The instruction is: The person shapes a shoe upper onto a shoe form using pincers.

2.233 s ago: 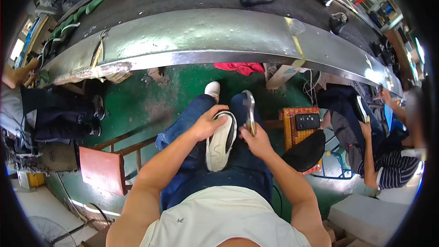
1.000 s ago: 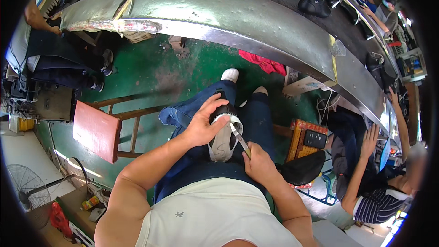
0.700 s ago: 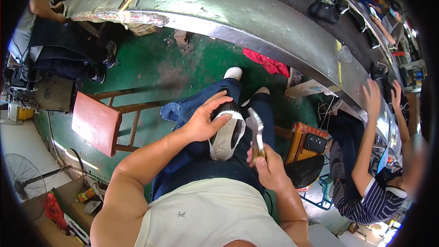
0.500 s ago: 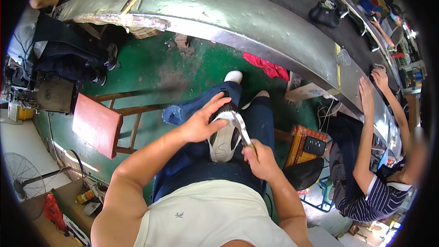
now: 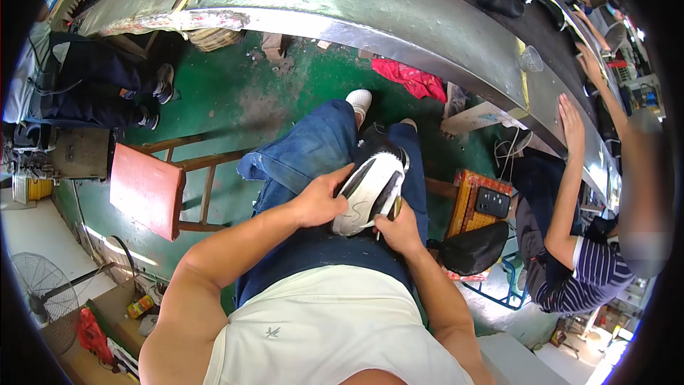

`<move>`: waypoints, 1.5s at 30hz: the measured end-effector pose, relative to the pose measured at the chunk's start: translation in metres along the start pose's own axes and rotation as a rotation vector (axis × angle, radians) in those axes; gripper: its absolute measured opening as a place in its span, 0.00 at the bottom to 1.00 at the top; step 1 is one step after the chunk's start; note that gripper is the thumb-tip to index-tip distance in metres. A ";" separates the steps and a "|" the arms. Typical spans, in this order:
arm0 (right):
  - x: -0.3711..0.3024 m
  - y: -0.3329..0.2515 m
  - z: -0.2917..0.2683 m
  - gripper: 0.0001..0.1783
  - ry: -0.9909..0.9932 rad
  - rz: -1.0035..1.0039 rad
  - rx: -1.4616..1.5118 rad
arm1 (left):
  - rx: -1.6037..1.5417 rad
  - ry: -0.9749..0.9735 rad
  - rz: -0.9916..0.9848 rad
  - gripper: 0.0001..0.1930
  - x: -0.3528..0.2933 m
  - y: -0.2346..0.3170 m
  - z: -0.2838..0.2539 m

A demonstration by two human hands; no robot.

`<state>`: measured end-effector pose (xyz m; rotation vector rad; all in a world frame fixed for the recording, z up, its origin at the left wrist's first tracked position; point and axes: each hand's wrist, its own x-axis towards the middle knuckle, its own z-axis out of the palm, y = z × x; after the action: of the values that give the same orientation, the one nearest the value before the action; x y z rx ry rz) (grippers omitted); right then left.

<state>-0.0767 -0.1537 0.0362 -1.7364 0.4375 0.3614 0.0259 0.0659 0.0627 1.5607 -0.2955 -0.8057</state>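
Note:
A black and white shoe upper [image 5: 368, 196], its pale sole side facing up, rests over my lap with the white rounded toe pointing away from me. My left hand [image 5: 322, 198] grips its left side, thumb lying near the rear part. At the right rear edge of the shoe, my right hand [image 5: 400, 228] is closed, its thumb by the white rim. A narrow olive and metal piece of the pliers [image 5: 397, 207] shows beside those fingers; the jaws are hard to make out.
A metal-edged workbench [image 5: 313, 25] curves across the far side. To the left stands a stool [image 5: 146, 189] with a pinkish-red seat; a fan [image 5: 43, 292] is below it. On the right, a black phone-like object [image 5: 491, 202] lies on a woven seat, near a person in a striped shirt [image 5: 591, 271].
The shoe has turned and tilted, so its white toe now shows. My left hand has moved from the toe to the side; my right hand and the pliers have dropped toward the rear edge.

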 end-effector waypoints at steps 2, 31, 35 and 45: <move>-0.004 -0.019 -0.008 0.15 -0.009 0.065 -0.071 | -0.228 -0.171 -0.083 0.43 0.015 -0.004 0.000; -0.003 -0.104 -0.075 0.13 -0.486 -0.140 -0.994 | -0.602 -0.096 -0.167 0.42 0.015 -0.049 0.023; -0.008 -0.058 -0.061 0.11 -0.379 -0.267 -0.834 | -0.733 0.178 -0.289 0.41 0.025 -0.026 0.036; -0.051 -0.053 -0.071 0.18 -0.192 -0.229 -0.817 | 0.303 0.540 -0.113 0.29 0.037 -0.032 0.071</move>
<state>-0.0962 -0.2085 0.1197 -2.4806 -0.0807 0.5843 -0.0017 -0.0056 0.0230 2.0264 0.0717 -0.4075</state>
